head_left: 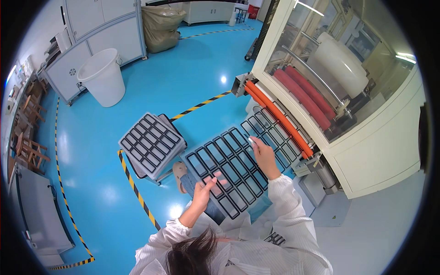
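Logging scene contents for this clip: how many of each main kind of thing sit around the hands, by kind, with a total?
Framed sheets in hand or leaving the machine: 2
Stack of framed sheets: 1
White bucket: 1
Orange rollers: 2
Total: 6

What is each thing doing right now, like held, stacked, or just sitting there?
clear sheet with black frames: coming out of the machine, held up flat by both hands.
left hand: under the sheet's near edge, fingers showing through it.
right hand: on top of the sheet, fingers pressing it.
stack of sheets: piled on a low stand, untouched.
white bucket: upright on the floor, no lid.
orange rollers: at the machine's mouth; turning or not, cannot tell.
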A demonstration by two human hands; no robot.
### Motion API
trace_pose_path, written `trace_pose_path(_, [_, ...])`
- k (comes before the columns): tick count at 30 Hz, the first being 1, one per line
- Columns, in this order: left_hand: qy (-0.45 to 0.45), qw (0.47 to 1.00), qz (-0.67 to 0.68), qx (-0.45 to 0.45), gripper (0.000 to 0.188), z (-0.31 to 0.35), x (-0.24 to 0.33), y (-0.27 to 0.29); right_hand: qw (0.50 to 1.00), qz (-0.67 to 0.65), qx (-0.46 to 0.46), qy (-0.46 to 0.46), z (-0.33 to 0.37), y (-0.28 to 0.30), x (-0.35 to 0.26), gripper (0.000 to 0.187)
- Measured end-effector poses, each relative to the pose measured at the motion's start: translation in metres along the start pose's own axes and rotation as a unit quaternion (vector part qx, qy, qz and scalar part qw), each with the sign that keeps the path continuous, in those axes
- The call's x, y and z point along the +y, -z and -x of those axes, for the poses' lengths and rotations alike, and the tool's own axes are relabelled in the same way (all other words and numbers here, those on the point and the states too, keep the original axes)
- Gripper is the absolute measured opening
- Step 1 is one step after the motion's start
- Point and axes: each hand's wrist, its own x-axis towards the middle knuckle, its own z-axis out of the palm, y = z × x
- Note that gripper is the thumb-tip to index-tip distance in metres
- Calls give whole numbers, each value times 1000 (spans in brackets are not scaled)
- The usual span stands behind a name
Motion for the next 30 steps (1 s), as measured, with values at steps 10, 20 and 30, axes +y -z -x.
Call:
trace_pose_path(10, [9, 999, -34, 28, 36, 15, 7, 9, 998, 59, -10, 36, -30, -44, -7, 25])
trace_pose_path(20, [5, 996, -81, 40, 38, 26, 14, 16, 980, 168, -82, 66, -35, -62, -20, 26])
trace_pose_path(30, [15, 995, -85, 55, 36, 37, 12, 37, 947, 256, -156, 119, 46, -19, -7, 18])
